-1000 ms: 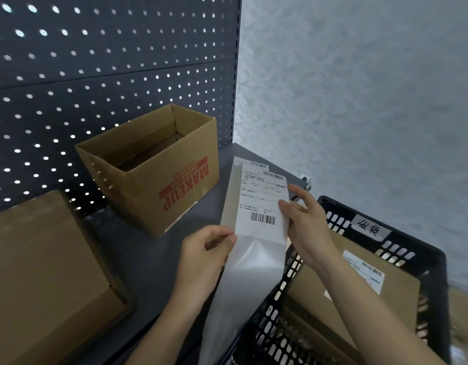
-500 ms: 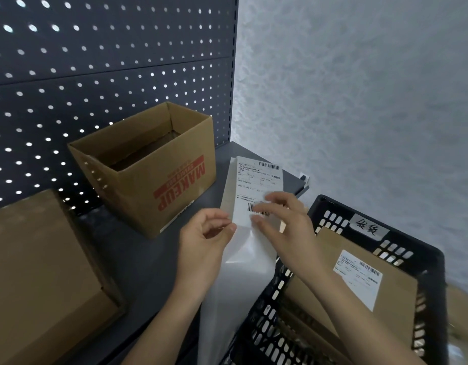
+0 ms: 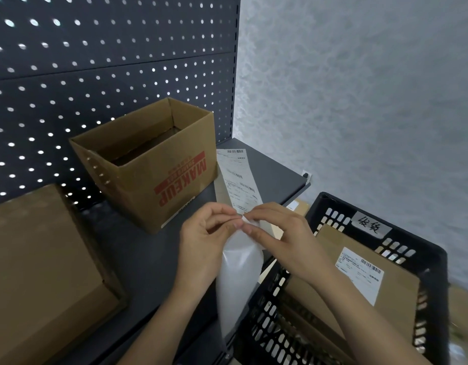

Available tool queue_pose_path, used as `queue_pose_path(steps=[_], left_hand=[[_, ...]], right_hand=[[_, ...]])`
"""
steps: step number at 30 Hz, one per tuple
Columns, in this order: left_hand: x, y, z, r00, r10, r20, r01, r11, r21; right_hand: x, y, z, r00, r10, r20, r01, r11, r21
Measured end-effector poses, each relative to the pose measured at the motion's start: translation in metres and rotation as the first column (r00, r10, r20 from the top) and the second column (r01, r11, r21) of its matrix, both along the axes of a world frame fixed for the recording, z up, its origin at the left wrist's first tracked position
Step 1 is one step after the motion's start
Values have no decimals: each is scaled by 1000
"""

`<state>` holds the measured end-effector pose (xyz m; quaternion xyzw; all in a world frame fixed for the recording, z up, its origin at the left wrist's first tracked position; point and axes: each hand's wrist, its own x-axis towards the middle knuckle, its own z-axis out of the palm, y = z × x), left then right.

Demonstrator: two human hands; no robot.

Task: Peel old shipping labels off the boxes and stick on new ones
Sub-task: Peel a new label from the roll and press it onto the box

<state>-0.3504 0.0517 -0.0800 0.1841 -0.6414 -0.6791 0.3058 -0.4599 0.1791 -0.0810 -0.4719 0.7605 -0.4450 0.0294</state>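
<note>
Label (image 3: 239, 177) pinched by left hand (image 3: 204, 248), right hand (image 3: 283, 241) (lower corner).

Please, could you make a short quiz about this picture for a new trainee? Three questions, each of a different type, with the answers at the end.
1. True or false: the MAKEUP box stands open on the shelf.
2. Where does the box with a white label lie? A in the black crate; B on the shelf; C inside the MAKEUP box.
3. What do the left hand and the right hand both pinch?
Key: 1 true; 2 A; 3 the label strip.
</note>
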Motion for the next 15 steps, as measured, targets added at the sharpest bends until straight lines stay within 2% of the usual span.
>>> queue_pose_path(steps=[6, 15], left_hand=[[1, 1, -5, 999, -48, 17, 49, 997, -66], [1, 2, -8, 996, -90, 21, 91, 993, -73]], right_hand=[[-2, 4, 5, 999, 47, 2, -47, 999, -1], [-5, 10, 7, 998, 63, -24, -63, 998, 22]])
